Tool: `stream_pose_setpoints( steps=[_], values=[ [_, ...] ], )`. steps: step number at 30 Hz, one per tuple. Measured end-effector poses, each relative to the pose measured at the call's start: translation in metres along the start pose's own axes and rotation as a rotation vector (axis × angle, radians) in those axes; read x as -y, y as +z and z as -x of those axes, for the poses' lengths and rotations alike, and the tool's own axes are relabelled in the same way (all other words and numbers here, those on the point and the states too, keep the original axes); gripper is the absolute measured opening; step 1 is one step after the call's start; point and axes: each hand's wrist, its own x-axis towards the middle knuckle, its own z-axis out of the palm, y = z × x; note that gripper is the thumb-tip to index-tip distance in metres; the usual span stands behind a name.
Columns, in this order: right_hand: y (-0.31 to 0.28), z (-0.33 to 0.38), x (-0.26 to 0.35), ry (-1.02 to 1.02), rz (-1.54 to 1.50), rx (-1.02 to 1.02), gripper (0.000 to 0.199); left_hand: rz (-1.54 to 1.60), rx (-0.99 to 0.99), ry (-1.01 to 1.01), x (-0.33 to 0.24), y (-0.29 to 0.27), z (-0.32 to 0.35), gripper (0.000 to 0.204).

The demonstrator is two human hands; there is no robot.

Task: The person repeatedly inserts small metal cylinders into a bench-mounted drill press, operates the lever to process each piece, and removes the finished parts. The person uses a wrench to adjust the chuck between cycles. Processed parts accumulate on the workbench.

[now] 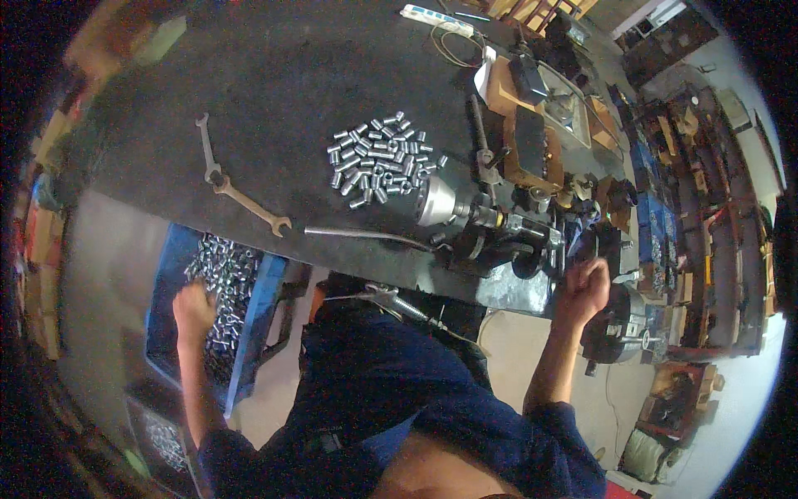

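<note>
My left hand [194,309] is over the left part of a blue bin [268,287] holding many small shiny metal sleeves [229,287]. Its fingers are curled closed, and whatever they may hold is hidden. On the right, my right hand [587,284] is raised beside the dark bench machine [532,237], its fingers bent into a loose fist. I cannot make out anything inside it. A silver cone-shaped head [436,202] sits at the machine's left end. Just beyond that lies a loose pile of similar metal sleeves [374,162] on the dark workbench [274,83].
Two open-ended wrenches [206,150] lie end to end on the bench's left side. A metal rod [357,234] lies along the near edge. Cardboard boxes [528,150] stand at the back right, and loaded shelves [715,241] line the right. A dark crate [166,441] sits below the bin.
</note>
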Motion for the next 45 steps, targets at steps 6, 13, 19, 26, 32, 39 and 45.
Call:
stream_pose_setpoints(
  steps=[6, 13, 19, 26, 32, 39, 45],
  values=[
    [-0.044, 0.006, -0.076, 0.247, -0.024, -0.024, 0.025, 0.538, -0.014, 0.301, -0.138, -0.017, -0.058, 0.014],
    [-0.038, -0.015, -0.099, 0.297, -0.133, -0.175, 0.014, 0.701, 0.144, 0.787, -0.268, 0.055, -0.109, 0.015],
    [-0.025, -0.001, -0.083, 0.338, -0.105, -0.230, 0.012, 0.692, 0.146, 1.021, -0.308, 0.092, -0.106, 0.022],
    [-0.027, -0.001, -0.087, 0.317, -0.091, -0.216, 0.015, 0.635, 0.171, 1.066, -0.308, 0.091, -0.113, 0.020],
    [-0.019, 0.002, -0.085, 0.310, -0.159, -0.253, 0.018, 0.686, 0.157, 0.887, -0.287, 0.084, -0.113, 0.020],
    [-0.037, -0.002, -0.094, 0.377, -0.189, -0.197, 0.015, 1.537, 0.510, 0.361, -0.233, -0.012, -0.108, 0.013],
    [-0.036, 0.004, -0.091, 0.275, -0.033, -0.194, 0.017, 1.509, 0.416, 0.564, -0.249, -0.034, -0.102, 0.017]
  ],
)
